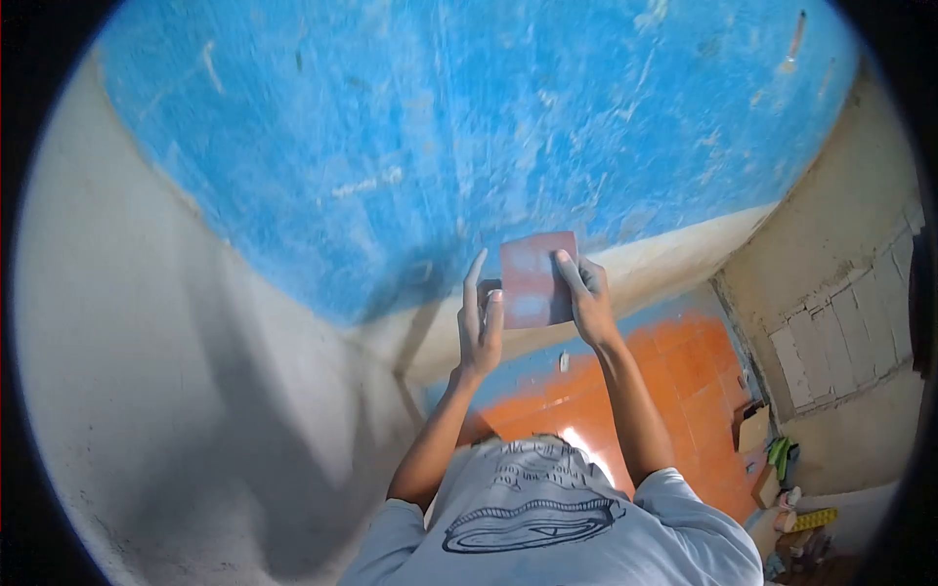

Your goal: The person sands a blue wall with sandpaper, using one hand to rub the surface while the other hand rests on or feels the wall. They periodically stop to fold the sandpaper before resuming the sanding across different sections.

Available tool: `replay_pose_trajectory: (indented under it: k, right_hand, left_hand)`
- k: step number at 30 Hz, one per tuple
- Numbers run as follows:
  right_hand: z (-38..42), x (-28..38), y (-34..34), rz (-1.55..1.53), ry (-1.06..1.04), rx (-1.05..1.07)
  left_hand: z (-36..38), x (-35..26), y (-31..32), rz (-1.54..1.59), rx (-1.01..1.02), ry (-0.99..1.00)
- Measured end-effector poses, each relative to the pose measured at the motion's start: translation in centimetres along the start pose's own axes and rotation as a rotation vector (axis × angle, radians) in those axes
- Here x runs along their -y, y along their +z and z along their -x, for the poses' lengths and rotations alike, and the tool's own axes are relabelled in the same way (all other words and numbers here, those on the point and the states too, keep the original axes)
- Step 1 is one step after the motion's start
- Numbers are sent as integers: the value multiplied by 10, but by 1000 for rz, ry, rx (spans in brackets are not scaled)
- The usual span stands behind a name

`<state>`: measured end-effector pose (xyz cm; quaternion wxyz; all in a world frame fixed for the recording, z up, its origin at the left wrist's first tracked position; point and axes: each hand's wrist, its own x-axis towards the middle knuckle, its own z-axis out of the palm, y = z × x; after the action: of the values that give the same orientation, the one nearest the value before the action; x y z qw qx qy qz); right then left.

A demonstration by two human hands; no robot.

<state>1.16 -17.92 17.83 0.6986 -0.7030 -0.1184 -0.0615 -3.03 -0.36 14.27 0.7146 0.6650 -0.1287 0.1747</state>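
A reddish-brown sheet of sandpaper point(532, 278) with pale, dusty patches is held up between my two hands, in front of the wall. My left hand point(481, 317) grips its left edge, the thumb on the near face and the index finger raised. My right hand point(589, 293) pinches the right edge, thumb on top. Behind the sheet rises a blue painted wall point(469, 117) with scuffed, lighter streaks. Fingers behind the sheet are partly hidden.
A bare grey wall point(127, 322) with shadows stands at left. Below lies an orange tiled floor point(674, 381), dusty along the wall, with a small pale object point(564, 361) on it. Assorted items, including a yellow one point(816, 520), lie at lower right beside the right wall point(811, 244).
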Motion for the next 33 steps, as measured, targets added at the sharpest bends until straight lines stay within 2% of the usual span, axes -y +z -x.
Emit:
replay_pose_trajectory:
  k: [1, 3, 5, 6, 9, 12, 14, 16, 19, 26, 30, 33]
  right_hand:
    - [13, -10, 0, -61, 43, -38]
    - [39, -15, -4, -82, 208, 15]
    - [58, -29, -12, -48, 362, 56]
    - [68, -37, -14, -24, 376, 67]
    - [89, -54, -12, -15, 322, 52]
    - [105, -60, 3, -173, 255, 2]
    - [112, -73, -11, -153, 316, 98]
    - [115, -77, -17, -142, 378, 126]
    - [112, -70, -24, -186, 390, 88]
    - [105, -68, -42, -9, 391, 136]
    - [107, -74, -47, -29, 379, 81]
    - [99, -82, -60, 42, 307, 82]
  left_hand:
    - [11, 0, 0, 26, 0, -4]
    - [31, 3, 1, 82, -4, -36]
    - [43, 6, -10, 115, 100, -133]
    - [49, 6, -13, 92, 165, -177]
    - [58, 11, -19, -50, 261, -238]
    - [73, 30, -14, 132, 55, -284]
    - [75, 34, -18, 67, 6, -373]
    - [78, 45, -17, 88, -46, -351]
    - [84, 48, -15, 78, 68, -446]
    - [97, 84, -7, -97, 426, -435]
    - [95, 93, 4, -242, 387, -306]
    - [87, 96, 14, -286, 302, -361]
